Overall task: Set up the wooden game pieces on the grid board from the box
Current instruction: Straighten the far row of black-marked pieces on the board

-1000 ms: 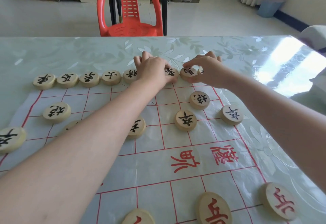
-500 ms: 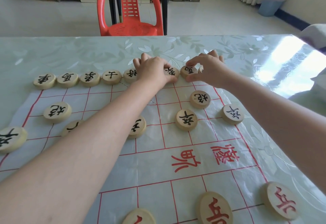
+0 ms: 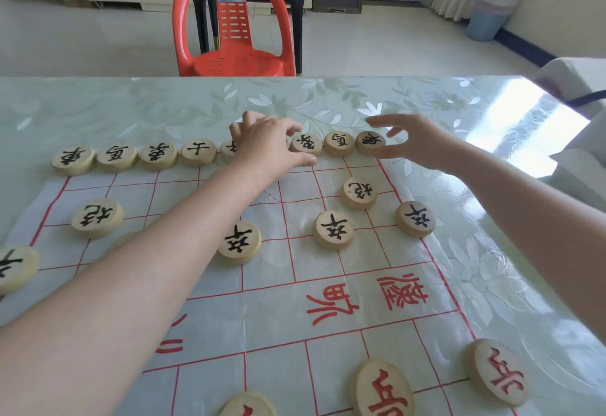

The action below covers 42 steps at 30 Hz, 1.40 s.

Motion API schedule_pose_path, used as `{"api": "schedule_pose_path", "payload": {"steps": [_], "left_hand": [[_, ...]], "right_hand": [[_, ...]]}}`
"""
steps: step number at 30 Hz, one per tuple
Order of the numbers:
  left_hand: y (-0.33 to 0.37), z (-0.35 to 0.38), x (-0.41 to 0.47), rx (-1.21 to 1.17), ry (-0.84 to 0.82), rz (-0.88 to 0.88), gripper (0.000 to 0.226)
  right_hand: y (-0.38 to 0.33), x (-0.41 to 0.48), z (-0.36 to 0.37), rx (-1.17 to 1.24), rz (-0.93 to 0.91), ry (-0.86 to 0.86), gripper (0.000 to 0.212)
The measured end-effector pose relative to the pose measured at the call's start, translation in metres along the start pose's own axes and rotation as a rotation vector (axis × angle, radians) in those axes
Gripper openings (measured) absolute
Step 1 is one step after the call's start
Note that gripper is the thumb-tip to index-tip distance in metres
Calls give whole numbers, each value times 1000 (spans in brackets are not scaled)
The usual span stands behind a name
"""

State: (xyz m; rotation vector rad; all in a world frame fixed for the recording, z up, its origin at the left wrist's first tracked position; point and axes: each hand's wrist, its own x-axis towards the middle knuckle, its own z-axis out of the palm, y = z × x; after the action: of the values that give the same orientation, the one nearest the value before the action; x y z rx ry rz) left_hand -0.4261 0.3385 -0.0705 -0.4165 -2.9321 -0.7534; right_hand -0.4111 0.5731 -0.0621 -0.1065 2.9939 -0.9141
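A white grid board point(image 3: 328, 284) with red lines lies on the table. Round wooden pieces with black characters line its far edge, from the leftmost piece point(image 3: 72, 159) to the rightmost piece point(image 3: 370, 142). More black pieces stand on inner rows, such as one piece point(image 3: 334, 230). Red-lettered pieces point(image 3: 383, 389) sit near me. My left hand point(image 3: 269, 143) lies curled over the middle of the far row and hides a piece there; its grip is unclear. My right hand point(image 3: 413, 142) hovers just right of the rightmost piece, fingers spread, holding nothing.
The table point(image 3: 164, 111) has a glossy floral cover. A red plastic chair point(image 3: 232, 29) stands behind its far edge. A blue bin point(image 3: 490, 12) is on the floor at the back right. No box is in view.
My right hand has let go of the far-row pieces, opened and drawn slightly right, uncovering the two rightmost pieces. My left hand has stayed over the row's middle.
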Motion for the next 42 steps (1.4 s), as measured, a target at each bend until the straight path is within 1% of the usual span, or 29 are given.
{"api": "schedule_pose_path", "payload": {"steps": [2,6,9,12,16,18,20,23,27,34,42], "left_hand": [[1,1,0,-5,12,2,58],[3,2,1,-5,31,17,55],[3,5,1,9,39,16,53],[0,9,2,45,70,16,49],[-2,12,4,65,102,9,49],[-3,12,5,66,107,9,51],[-2,13,5,63,107,7,52],[0,12,7,75,91,0,53],[1,9,12,86,71,-7,55],[1,11,9,99,50,-15,49],[2,12,7,111,53,2,48]], "right_hand": [[-1,2,3,-41,1,-1,58],[0,1,9,-27,90,130,69],[-4,2,14,-99,103,162,65],[-8,7,15,-142,89,161,55],[-9,9,10,20,96,59,47],[-9,7,8,80,107,14,49],[-8,7,8,128,120,-4,55],[-6,6,9,192,142,43,64],[-5,6,12,132,119,81,58],[-5,3,16,200,166,114,52],[-9,-2,19,245,170,132,52]]}}
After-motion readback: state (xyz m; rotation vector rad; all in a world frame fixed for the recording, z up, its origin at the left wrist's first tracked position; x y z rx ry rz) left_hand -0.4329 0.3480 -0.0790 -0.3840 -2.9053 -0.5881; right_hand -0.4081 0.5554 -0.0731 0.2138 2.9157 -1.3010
